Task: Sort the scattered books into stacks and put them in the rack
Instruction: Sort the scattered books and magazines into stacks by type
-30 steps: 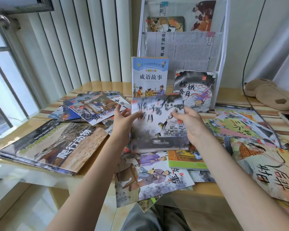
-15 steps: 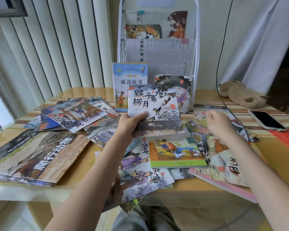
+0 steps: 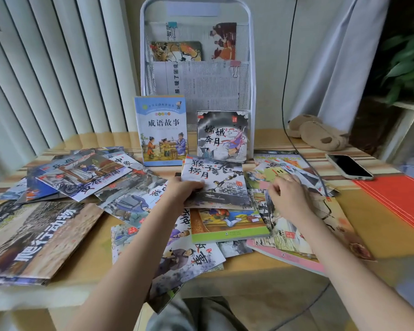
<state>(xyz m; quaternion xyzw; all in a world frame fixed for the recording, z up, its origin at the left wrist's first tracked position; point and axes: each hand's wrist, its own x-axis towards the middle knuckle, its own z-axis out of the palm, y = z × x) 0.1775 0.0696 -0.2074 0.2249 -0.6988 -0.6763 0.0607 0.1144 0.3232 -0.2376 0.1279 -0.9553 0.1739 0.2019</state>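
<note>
- The left hand [image 3: 182, 189] grips the left edge of a thin picture book titled 猴子捞月 [image 3: 215, 181], thumb on the cover, holding it low over the scattered books in the middle of the desk [image 3: 359, 225].
- The right hand [image 3: 286, 197], a ring on one finger, rests with loosely curled fingers on the jumbled books at the right; I cannot tell whether it pinches one.
- Two books stand upright against the foot of the white wire rack [image 3: 251, 75]: 成语故事 [image 3: 161, 131] on the left, 嫦娥奔月 [image 3: 224, 136] on the right.
- The rack's pockets hold printed sheets fastened with binder clips, and a small picture book.
- On the left of the desk lie 黄香温席 [image 3: 86, 179] and, nearer, a large book titled 爬行动物 [image 3: 46, 237].
- A green-edged book [image 3: 227, 225] lies below the held one.
- A phone [image 3: 349, 166] lies face up at the right, beside red folders [image 3: 399, 201].
</note>
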